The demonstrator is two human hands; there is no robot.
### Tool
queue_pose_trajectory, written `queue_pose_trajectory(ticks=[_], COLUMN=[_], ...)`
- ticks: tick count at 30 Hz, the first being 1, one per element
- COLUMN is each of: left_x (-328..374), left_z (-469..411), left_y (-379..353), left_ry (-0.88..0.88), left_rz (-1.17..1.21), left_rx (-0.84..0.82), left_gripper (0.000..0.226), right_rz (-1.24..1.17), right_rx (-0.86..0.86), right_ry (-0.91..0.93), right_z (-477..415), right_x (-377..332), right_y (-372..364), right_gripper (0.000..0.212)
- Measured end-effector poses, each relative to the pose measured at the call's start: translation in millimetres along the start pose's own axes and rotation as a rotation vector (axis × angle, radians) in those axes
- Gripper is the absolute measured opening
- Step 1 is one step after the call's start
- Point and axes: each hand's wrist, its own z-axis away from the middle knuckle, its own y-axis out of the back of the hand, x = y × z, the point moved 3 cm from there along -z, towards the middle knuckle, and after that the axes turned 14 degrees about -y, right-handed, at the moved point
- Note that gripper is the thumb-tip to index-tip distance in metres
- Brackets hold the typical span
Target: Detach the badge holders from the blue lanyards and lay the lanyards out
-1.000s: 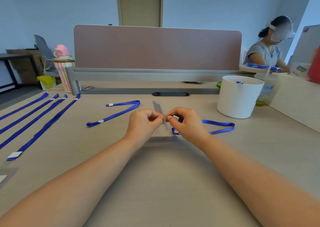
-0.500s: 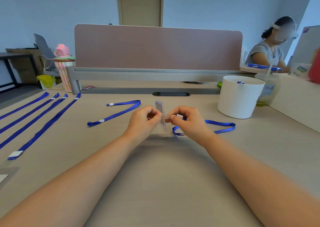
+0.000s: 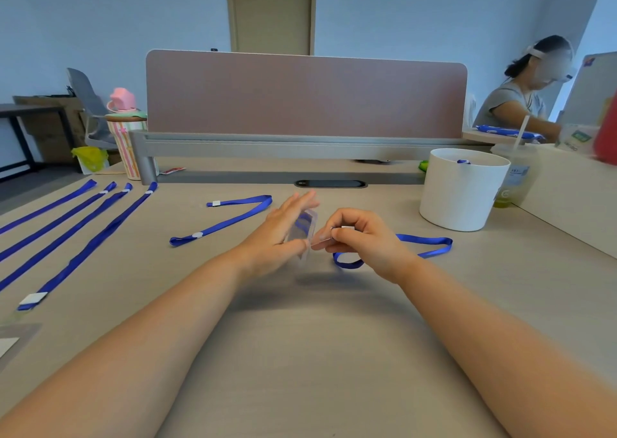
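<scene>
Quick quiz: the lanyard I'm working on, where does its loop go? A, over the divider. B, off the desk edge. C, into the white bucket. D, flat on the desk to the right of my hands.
D: from the right hand, which pinches its white clip, the blue lanyard trails flat on the desk, outside the white bucket.

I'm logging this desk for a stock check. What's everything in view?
lanyards: six on desk, blue, four straight at left, one mid-desk, one right of centre
holders: two, clear, one held mid-desk, one at near-left edge
bucket: one, white, right
divider: one, mauve, desk's back
cup: one, striped, back left
drink: one, pale, behind bucket
person: one, grey top, far right
hands: two, bare, left hand holds a holder, right hand pinches a lanyard's clip
</scene>
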Motion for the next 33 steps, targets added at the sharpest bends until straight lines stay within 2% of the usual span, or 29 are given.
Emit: queue_pose_trajectory(ticks=[3, 5, 7, 10, 12, 14, 17, 19, 21, 24, 26, 33], left_x=[0, -2, -3, -4, -8, -10, 2, 11, 18, 23, 24, 1], left_z=[1, 1, 2, 6, 7, 3, -6, -10, -12, -13, -13, -9], left_y=[4, 5, 8, 18, 22, 18, -6, -23, -36, -46, -45, -6], left_ry=[-0.011, -0.008, -0.047, -0.116, 0.003, 0.079, 0.016, 0.006, -0.012, 0.024, 0.019, 0.090], left_rz=[-0.164, -0.226, -0.259, -0.293, -0.243, -0.226, -0.190, -0.104, -0.010, 0.162, 0.158, -0.219], left_rx=[0.102, 0.170, 0.247, 0.447, 0.573, 0.473, 0.053, -0.121, -0.217, -0.294, -0.288, -0.177], left_gripper=[0.046, 0.030, 0.024, 0.033, 0.044, 0.044, 0.044, 0.050, 0.044, 0.021, 0.006, 0.020], right_rz=[-0.073, -0.066, -0.026, -0.038, -0.156, -0.383, -0.747, -0.877, -0.965, -1.040, -1.039, -0.799], right_rx=[-0.009, -0.006, 0.024, 0.170, 0.255, 0.251, 0.127, 0.077, 0.053, 0.033, 0.067, 0.382], right_ry=[-0.025, -0.040, -0.052, -0.056, -0.046, -0.023, 0.029, 0.035, 0.030, 0.026, 0.027, -0.027], right_z=[0, 0, -1, -4, -5, -6, -6, -7, -7, -9, -10, -8], right_x=[-1, -2, -1, -1, -4, -11, -21, -23, -21, -20, -19, -7], right_y=[1, 1, 0, 9, 18, 24, 23, 22, 22, 26, 33, 68], right_gripper=[0.022, 0.023, 0.022, 0.020, 0.020, 0.021, 0.022, 0.022, 0.022, 0.024, 0.023, 0.017])
